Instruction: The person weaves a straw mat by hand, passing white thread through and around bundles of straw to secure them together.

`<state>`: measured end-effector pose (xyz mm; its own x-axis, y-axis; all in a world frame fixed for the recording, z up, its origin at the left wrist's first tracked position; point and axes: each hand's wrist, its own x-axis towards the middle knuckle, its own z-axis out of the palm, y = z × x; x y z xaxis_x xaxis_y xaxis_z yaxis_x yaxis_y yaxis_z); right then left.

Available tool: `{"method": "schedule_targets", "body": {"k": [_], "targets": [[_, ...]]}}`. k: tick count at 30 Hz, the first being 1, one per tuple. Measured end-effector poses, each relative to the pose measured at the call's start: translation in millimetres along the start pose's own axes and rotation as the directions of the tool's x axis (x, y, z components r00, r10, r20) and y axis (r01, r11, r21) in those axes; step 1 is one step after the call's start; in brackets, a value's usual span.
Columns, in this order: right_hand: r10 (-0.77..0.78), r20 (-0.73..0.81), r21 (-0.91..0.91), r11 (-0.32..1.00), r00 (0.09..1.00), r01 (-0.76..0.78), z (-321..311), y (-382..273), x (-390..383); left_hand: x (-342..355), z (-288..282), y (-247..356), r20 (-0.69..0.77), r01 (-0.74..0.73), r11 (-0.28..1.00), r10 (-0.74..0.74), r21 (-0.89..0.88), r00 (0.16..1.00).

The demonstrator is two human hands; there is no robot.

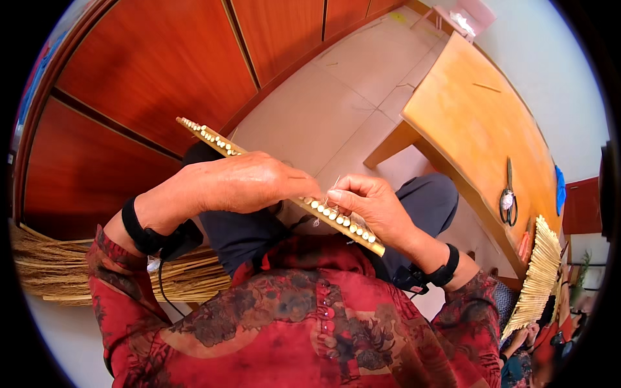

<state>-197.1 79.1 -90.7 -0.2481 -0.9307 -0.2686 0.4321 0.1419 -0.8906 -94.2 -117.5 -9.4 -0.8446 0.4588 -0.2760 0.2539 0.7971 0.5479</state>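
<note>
Across my lap lies a long, narrow row of cut straw-coloured stalks (347, 221), their pale round ends facing up along a flat strip. My left hand (249, 183) arches over the middle of the row with its fingers drawn together; its fingertips are partly hidden, and what they grip cannot be made out. Just to the right, my right hand (372, 202) pinches a thin white thread (335, 183) between thumb and forefinger, close above the stalk ends. The two hands almost meet. The far left part of the row rests free beyond my left wrist.
A wooden table (472, 110) stands at right, with black-handled scissors (508, 194) and a thin stick (486, 87) on it. Bundled stalks (58, 268) lie at left beside wooden cabinets (155, 58). Another person's hands (525, 336) touch a stalk mat (535, 278) at lower right.
</note>
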Motion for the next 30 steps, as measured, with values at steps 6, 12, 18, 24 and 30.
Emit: {"method": "schedule_targets", "body": {"k": [6,12,18,24,30], "targets": [[-0.073,-0.062,-0.091,0.994,0.995,0.067,8,29,12,1,30,-16,-0.072,-0.005,1.000,0.007,0.026,0.997],[-0.254,-0.157,-0.224,0.950,0.955,0.216,17,41,13,3,49,-23,-0.156,-0.070,0.991,0.088,0.113,0.984],[-0.126,-0.153,-0.026,0.992,0.980,0.123,16,37,17,2,43,-28,-0.080,-0.078,0.995,0.084,0.069,0.993],[-0.244,-0.323,0.017,0.965,0.914,0.263,-8,23,19,7,36,-26,0.055,-0.172,0.979,0.167,0.109,0.984],[-0.252,-0.481,0.401,0.788,0.840,0.467,-45,-15,29,0,43,-31,-0.019,-0.037,0.996,0.039,0.080,0.999]]}}
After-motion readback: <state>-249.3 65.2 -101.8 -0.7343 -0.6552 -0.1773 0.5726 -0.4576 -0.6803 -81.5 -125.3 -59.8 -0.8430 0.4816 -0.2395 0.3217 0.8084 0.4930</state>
